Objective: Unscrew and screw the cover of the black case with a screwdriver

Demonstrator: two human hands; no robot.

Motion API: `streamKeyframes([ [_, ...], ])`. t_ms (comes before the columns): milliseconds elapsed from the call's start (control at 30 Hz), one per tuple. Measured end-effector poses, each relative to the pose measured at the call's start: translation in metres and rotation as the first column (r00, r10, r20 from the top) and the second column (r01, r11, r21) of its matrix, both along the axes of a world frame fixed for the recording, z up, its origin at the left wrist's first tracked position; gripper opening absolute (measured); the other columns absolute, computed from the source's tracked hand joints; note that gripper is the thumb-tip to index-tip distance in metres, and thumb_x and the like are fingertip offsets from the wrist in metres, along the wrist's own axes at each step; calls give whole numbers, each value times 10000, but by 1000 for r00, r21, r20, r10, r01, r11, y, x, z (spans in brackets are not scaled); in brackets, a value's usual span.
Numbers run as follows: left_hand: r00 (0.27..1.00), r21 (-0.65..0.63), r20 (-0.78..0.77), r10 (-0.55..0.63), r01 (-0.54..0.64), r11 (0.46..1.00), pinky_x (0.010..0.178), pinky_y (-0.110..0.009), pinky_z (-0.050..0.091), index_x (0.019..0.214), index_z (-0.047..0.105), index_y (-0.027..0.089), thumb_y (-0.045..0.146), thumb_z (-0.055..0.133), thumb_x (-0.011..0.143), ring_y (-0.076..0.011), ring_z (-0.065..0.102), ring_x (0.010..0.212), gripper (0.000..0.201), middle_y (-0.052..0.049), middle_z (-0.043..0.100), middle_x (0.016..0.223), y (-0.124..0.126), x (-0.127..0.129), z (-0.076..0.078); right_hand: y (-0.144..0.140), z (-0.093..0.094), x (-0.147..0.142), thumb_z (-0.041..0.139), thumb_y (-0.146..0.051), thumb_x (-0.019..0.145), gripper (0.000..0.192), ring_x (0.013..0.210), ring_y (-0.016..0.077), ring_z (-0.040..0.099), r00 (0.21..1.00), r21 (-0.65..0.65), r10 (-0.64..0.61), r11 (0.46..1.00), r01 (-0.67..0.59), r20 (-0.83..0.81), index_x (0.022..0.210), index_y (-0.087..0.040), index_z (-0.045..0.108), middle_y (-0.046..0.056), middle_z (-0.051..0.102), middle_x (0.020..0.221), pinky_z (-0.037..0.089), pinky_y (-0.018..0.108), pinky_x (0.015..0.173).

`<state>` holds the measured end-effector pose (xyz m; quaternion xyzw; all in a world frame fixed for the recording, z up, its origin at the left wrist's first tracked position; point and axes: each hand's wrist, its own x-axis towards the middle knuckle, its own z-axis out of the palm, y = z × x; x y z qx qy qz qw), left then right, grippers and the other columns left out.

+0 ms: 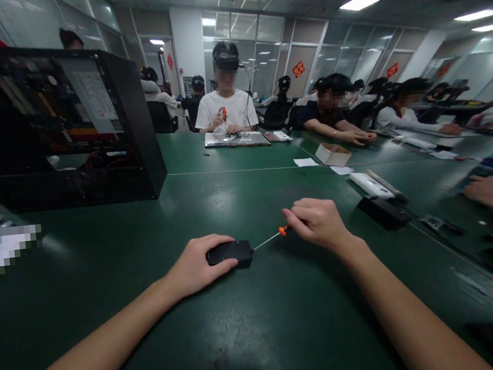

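Observation:
A small black rectangular box (238,252), whose exact kind I cannot make out, rests on the green tabletop (243,336). My left hand (204,262) grips it from the left, thumb along the near side and fingers over the far side. In my right hand (317,222) is a screwdriver (269,240) with an orange collar and a thin metal shaft, its handle mostly hidden by the closed fingers. The shaft slants down to the left, and its tip meets the right end of the black box.
A large open computer case (136,126) stands at the left. Toward the right lie a white device (371,184), a black block (383,211) and a small carton (333,154). Across the table, a person in a white shirt (230,108) works over a flat panel (237,140).

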<state>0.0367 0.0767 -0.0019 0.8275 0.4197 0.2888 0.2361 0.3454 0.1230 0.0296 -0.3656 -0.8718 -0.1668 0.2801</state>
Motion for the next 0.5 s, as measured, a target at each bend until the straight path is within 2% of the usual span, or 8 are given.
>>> streamKeyframes([
  [233, 1000, 8, -5, 2, -2, 1000, 953, -355, 516, 1199, 693, 211, 381, 711, 884, -248, 689, 1055, 358, -67, 736, 1183, -2, 0, 1, -6, 7, -1, 463, -261, 995, 455, 513, 120, 445, 998, 122, 19, 992, -27, 62, 546, -193, 499, 1, 504, 548, 285, 293, 536],
  [500, 1000, 20, -9, -8, 8, 1000, 936, -363, 521, 1206, 686, 199, 385, 708, 889, -245, 692, 1039, 368, -68, 736, 1169, -1, 0, 0, -4, 7, -1, 506, -247, 984, 445, 517, 108, 410, 998, 168, 44, 984, -49, 36, 543, -185, 502, -3, 488, 540, 266, 287, 534],
])
